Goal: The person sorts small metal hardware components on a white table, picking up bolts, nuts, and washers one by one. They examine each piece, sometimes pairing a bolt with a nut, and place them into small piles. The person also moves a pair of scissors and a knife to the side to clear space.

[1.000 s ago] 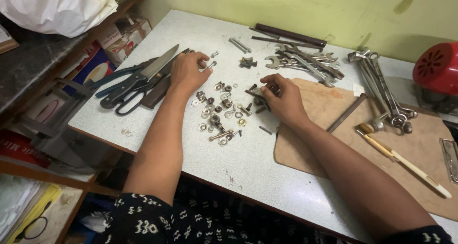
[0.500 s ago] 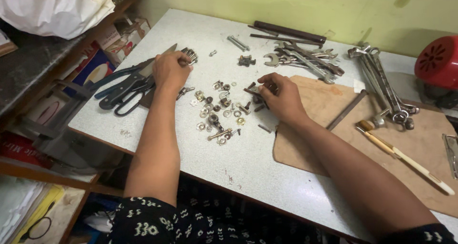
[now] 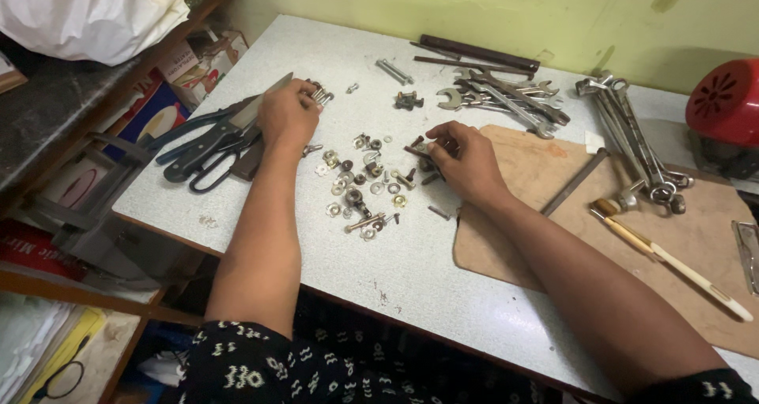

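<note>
The left hand (image 3: 288,115) curls loosely over a small cluster of bolts (image 3: 319,94) at the tabletop's far-left side, fingertips pinching them (how many, I cannot tell). The right hand (image 3: 462,160) bends half-closed over dark screws (image 3: 419,147) beside the scattered washers and nuts (image 3: 360,190). Best to lift each piece cleanly rather than drag it, so the scissors (image 3: 209,147) stay undisturbed.

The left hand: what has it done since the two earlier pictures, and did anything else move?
The left hand moved away from the loose washers and nuts toward the far left, and its fingers now rest at a small cluster of bolts beside the shears. The right hand stayed at the edge of the brown board. The wrenches did not move.
</note>
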